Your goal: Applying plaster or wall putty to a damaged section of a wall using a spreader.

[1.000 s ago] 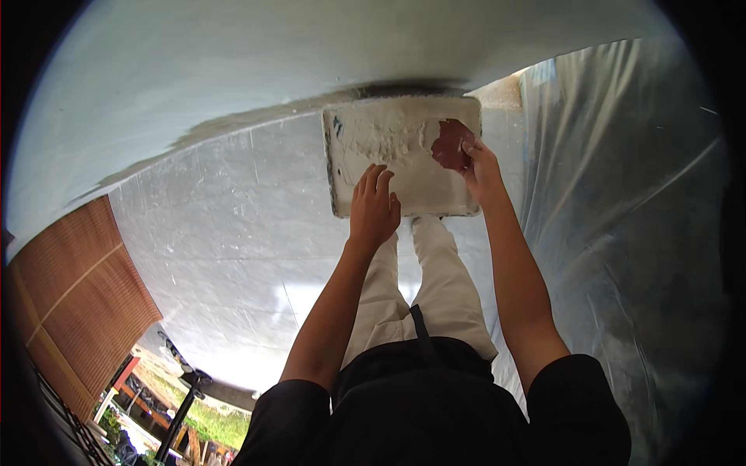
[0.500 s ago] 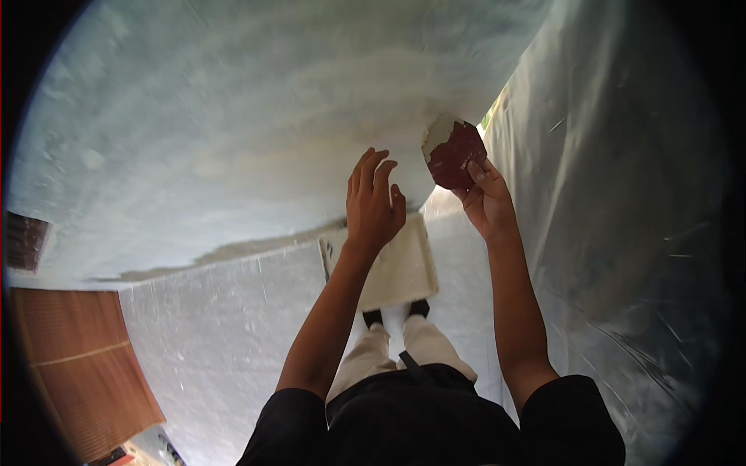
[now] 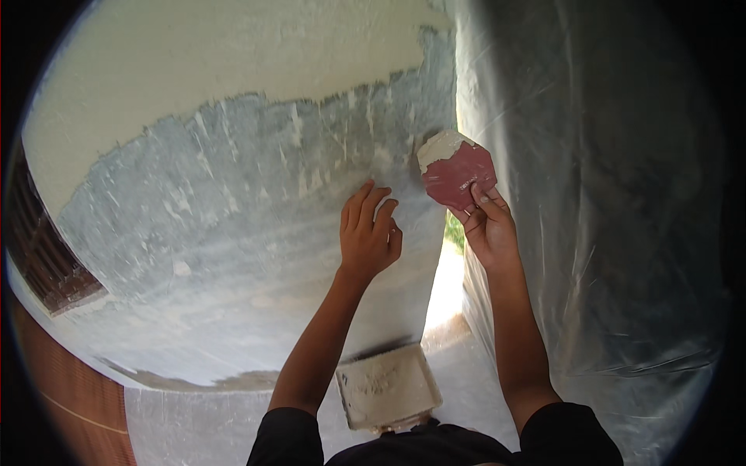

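Observation:
My right hand (image 3: 488,227) grips a maroon, roughly octagonal flat scraper (image 3: 458,178) with pale putty along its top edge. The scraper is held up against or very near a wall (image 3: 256,171), which is mottled grey with an uneven cream coat higher up; I cannot tell if they touch. My left hand (image 3: 368,233) is open and empty to the left of the scraper, fingers loosely bent, before the grey part of the wall. Below both hands a pale tray (image 3: 388,386) smeared with putty lies near the wall's foot.
Translucent plastic sheeting (image 3: 606,194) hangs along the right, with a bright gap beside the wall's edge. A dark barred opening (image 3: 54,248) is in the wall at left, and a brown woven mat (image 3: 74,404) is at lower left. A grey floor (image 3: 194,427) shows below.
My right hand has lifted the scraper away from the tray toward the wall, and my left hand has risen alongside. The view has swung up from the tray to the wall.

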### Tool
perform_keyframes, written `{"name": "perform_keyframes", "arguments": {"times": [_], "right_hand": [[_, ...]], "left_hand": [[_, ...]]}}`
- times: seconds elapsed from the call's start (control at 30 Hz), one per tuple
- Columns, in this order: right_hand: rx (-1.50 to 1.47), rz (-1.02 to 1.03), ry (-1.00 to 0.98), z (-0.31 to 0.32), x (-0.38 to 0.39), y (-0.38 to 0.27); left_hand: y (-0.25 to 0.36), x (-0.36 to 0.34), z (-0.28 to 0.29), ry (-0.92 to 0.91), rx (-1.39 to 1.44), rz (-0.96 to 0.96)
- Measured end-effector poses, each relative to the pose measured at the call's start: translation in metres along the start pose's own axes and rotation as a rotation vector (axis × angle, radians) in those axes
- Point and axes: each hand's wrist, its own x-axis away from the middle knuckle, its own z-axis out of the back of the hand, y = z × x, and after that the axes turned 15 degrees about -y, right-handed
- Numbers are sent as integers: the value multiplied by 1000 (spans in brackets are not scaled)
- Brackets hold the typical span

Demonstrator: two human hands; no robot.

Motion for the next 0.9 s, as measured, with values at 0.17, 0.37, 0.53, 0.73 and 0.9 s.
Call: {"name": "perform_keyframes", "arguments": {"times": [0.17, 0.37, 0.53, 0.73, 0.9], "right_hand": [[97, 126, -52, -27, -34, -20], [710, 370, 81, -65, -68, -33], [1531, 834, -19, -68, -84, -34], [1882, 1046, -111, -41, -105, -30], [1917, 1087, -167, -29, -122, -26]], "left_hand": [[-18, -46, 18, 66, -99, -109], [-34, -66, 16, 50, -155, -140], [-36, -63, 11, 3, -231, -118], [-35, -63, 11, 14, -220, -117], [-37, -61, 12, -7, -217, -112]]}}
